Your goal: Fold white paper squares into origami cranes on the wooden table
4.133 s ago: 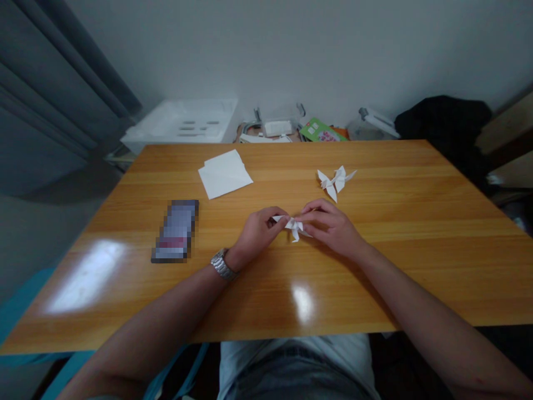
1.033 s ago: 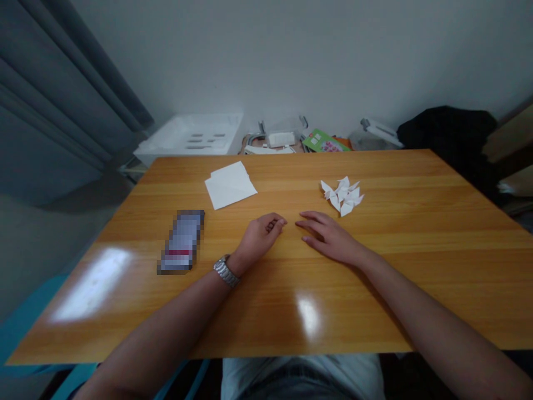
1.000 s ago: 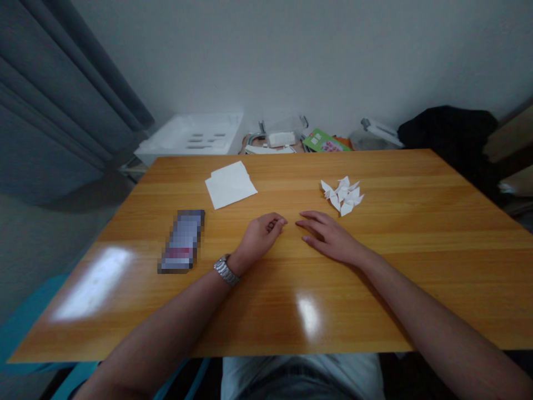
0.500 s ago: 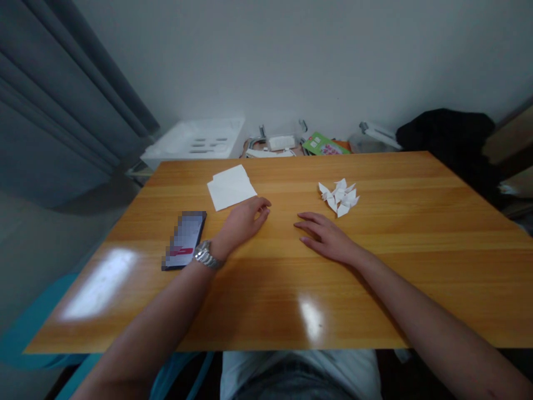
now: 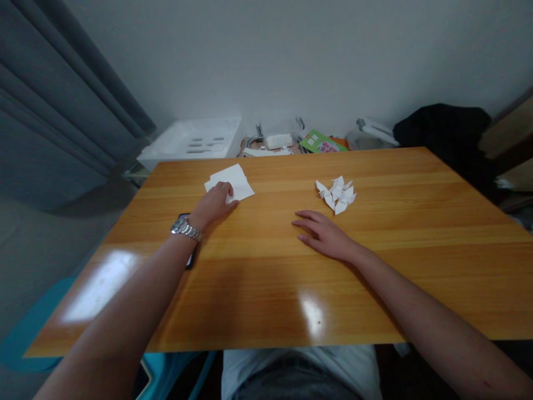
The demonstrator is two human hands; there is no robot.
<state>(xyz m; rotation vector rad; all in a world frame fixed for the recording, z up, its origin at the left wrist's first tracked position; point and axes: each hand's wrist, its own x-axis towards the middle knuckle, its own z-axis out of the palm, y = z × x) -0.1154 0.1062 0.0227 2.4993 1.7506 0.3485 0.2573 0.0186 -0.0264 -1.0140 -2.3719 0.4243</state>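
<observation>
My left hand (image 5: 214, 204) is over the near part of a small stack of white paper sheets (image 5: 239, 179). Its fingers are bent, with a gap between thumb and forefinger. Whether the fingertips press on the paper cannot be seen. A silver watch (image 5: 186, 228) is on that wrist. Under the wrist lies a phone (image 5: 190, 261), mostly hidden by the forearm. My right hand (image 5: 322, 234) rests on the table with its fingers spread and holds nothing. Just beyond it sits a cluster of folded white paper pieces (image 5: 337, 194).
The wooden table (image 5: 266, 278) spans the view. Behind its far edge are a white tray (image 5: 195, 136), a green booklet (image 5: 322, 143) and assorted small items. A black cloth-like heap (image 5: 441, 130) is at the far right, and a blue chair (image 5: 25, 339) at the lower left.
My left hand has moved left and away from me, from the table beside the sheets onto them. Its forearm now covers most of the phone. My right hand has stayed put.
</observation>
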